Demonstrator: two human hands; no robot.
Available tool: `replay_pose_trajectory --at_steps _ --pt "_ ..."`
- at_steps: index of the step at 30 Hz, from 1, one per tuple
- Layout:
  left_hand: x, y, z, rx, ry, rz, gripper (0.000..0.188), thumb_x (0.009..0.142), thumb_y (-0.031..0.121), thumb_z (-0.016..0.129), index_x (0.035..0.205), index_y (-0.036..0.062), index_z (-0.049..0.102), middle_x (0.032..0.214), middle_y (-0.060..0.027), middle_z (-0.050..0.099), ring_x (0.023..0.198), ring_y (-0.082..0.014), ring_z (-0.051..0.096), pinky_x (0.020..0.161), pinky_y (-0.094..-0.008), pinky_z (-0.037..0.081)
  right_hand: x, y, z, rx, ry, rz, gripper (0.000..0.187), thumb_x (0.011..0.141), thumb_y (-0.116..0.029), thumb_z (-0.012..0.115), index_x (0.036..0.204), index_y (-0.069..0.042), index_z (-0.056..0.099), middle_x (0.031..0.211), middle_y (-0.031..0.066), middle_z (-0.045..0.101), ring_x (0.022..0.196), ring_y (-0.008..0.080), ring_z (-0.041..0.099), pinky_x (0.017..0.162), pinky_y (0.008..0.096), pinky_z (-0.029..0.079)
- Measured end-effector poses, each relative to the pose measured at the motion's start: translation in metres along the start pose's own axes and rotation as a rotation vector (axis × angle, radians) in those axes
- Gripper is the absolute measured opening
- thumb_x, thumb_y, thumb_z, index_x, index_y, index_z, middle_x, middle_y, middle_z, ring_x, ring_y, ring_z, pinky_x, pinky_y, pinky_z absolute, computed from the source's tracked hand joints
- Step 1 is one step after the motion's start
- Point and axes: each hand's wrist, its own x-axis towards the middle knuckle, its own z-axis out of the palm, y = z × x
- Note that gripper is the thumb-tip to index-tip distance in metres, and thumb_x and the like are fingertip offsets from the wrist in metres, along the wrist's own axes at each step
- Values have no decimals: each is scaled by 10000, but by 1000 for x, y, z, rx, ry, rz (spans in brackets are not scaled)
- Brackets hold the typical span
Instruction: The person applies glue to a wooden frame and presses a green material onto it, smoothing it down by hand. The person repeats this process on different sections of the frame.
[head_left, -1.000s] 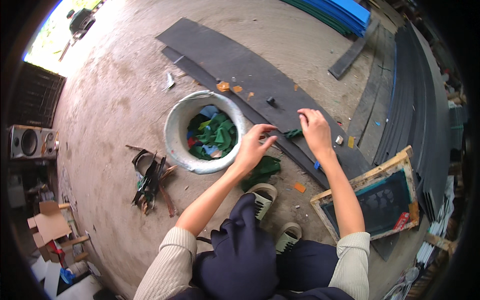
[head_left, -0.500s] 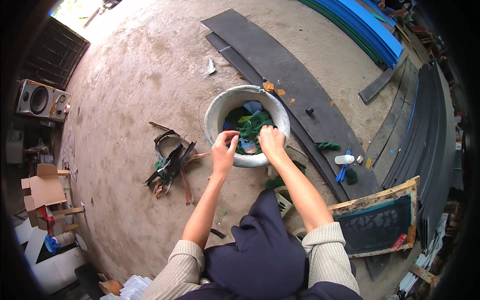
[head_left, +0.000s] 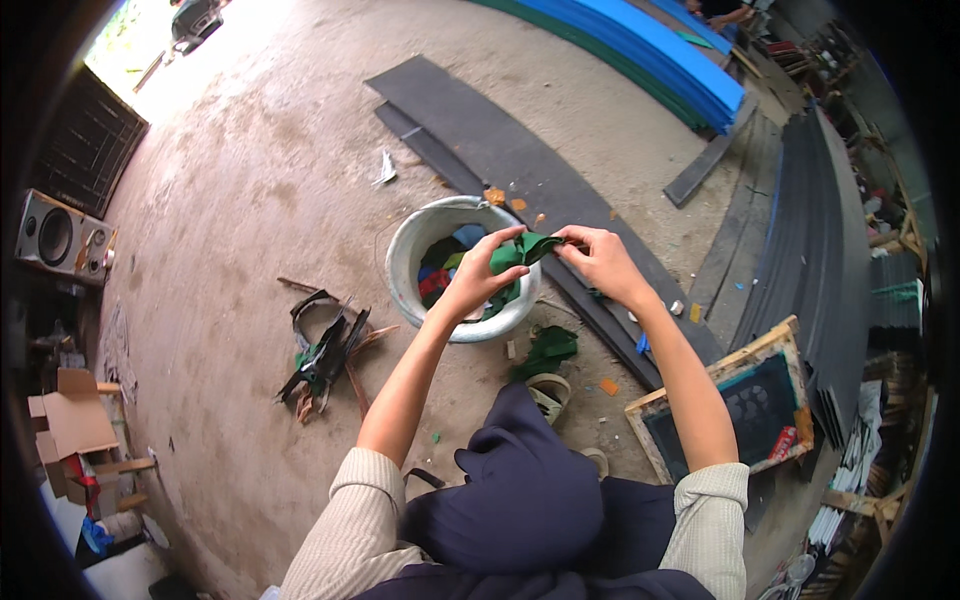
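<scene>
Above the right rim of a whitish bucket [head_left: 403, 285], a piece of green cloth [head_left: 537, 246] stretches between my two hands. My right hand [head_left: 603, 262] pinches its right end between thumb and fingers. The cloth's left part lies in the curve of my left hand [head_left: 480, 275], whose thumb and fingers bend around it. Inside the bucket are more cloth scraps in green, blue and red, partly covered by my left hand. Another dark green cloth [head_left: 549, 352] lies on the floor just below the bucket, close to my sandal [head_left: 548, 396].
Long dark grey sheets [head_left: 480, 120] lie diagonally past the bucket. A wooden-framed screen [head_left: 730, 410] leans at the right. To the left are a tangle of dark straps and strips [head_left: 325, 345], a cardboard box [head_left: 85, 415] and a speaker [head_left: 62, 233]. Blue sheets [head_left: 650, 45] are stacked far off.
Both hands have risen out of the bucket and moved right, with green cloth now between them. The view has shifted, so the bucket appears slightly lower and further left.
</scene>
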Motion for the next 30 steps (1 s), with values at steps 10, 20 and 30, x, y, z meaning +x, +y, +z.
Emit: replay_pose_trajectory --at_steps 10,20,30 --pt "54 78 57 -658 -370 -6 177 848 200 608 867 46 522 849 19 570 827 -50 520 764 -201 421 -94 -6 -93 540 376 112 181 876 -162 508 936 -3 570 840 7 588 759 81 555 705 226 442" --pt "54 39 174 61 -234 -145 311 828 260 616 751 -30 533 539 -70 452 514 -98 375 480 -282 337 -159 231 -62 66 453 718 143 822 -159 575 821 -18 597 702 62 626 646 102 607 577 242 491" --pt "47 -22 183 78 -314 -200 227 821 199 616 900 -14 615 582 -68 522 536 -90 428 504 -264 372 -119 297 11 -373 743 544 380 679 -158 683 956 12 484 942 232 511 895 367 513 779 405 421"
